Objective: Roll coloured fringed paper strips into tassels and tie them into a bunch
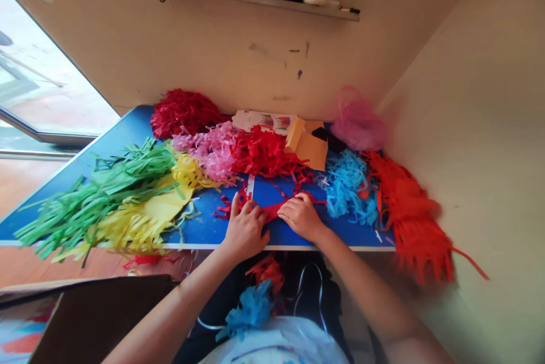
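Observation:
Low over the blue table, near its front edge, my left hand and my right hand are both on a narrow piece of red fringed tissue paper. The red piece lies crosswise between them, with cut strips sticking out past both hands. My left fingers rest on its left part, the index finger stretched forward and the thumb toward me. On its right part my right fingers are curled down, the thumb hidden. A blue tissue tassel and an orange tissue tassel hang on a white string at my lap.
Green fringe and yellow fringe cover the left of the table. Pink fringe, red fringe and a cardboard piece lie behind. Light-blue fringe and orange fringe are at right, the orange overhanging the edge.

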A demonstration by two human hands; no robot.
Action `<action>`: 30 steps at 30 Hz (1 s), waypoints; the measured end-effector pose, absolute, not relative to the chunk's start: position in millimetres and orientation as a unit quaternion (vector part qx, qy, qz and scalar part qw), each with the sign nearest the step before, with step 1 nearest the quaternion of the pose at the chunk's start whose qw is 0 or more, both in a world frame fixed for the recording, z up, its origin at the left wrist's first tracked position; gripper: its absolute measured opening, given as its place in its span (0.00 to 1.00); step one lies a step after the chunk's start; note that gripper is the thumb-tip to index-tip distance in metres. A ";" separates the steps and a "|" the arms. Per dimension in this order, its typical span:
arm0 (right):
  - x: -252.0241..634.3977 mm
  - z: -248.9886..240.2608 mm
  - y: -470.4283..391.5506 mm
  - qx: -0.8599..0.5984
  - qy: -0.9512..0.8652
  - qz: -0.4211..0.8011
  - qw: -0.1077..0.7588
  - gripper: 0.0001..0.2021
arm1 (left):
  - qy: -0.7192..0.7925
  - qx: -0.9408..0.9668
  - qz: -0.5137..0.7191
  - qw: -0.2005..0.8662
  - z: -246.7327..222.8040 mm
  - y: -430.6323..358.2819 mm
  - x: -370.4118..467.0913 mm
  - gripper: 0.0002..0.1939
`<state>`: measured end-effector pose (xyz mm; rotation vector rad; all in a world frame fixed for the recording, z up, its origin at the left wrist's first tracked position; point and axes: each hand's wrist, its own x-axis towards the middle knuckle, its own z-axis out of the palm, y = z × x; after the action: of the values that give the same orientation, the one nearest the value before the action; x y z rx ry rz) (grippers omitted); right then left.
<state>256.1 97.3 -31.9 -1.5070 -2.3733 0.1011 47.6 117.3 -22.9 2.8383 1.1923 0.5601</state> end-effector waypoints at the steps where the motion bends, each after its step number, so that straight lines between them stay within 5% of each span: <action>1: 254.3 -31.1 98.0 -0.536 -0.827 0.041 0.166 0.09 | 0.392 0.902 0.183 0.002 -24.9 117.1 48.9 0.12; 6: 246.8 -29.2 100.6 -0.503 -0.853 0.029 0.138 0.14 | 0.419 0.885 0.203 -0.012 -34.9 120.7 45.1 0.11; 8: 252.4 -34.0 105.7 -0.505 -0.851 0.048 0.136 0.08 | 0.423 0.881 0.212 -0.001 -36.7 121.7 38.6 0.12; 14: 275.5 -46.7 124.0 -0.537 -0.806 0.140 0.206 0.04 | 0.453 0.859 0.224 0.085 -41.3 127.3 22.8 0.14; 20: 268.6 -51.1 128.6 -0.576 -0.771 0.148 0.228 0.08 | 0.495 0.842 0.204 0.063 -46.9 134.8 29.1 0.16; 30: 260.8 -49.0 132.0 -0.622 -0.758 0.110 0.164 0.12 | 0.508 0.845 0.165 0.038 -47.2 140.1 37.8 0.15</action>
<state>260.8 132.0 -49.0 -1.7725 -2.1604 0.3144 37.8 140.1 -47.2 2.5906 1.5571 0.5065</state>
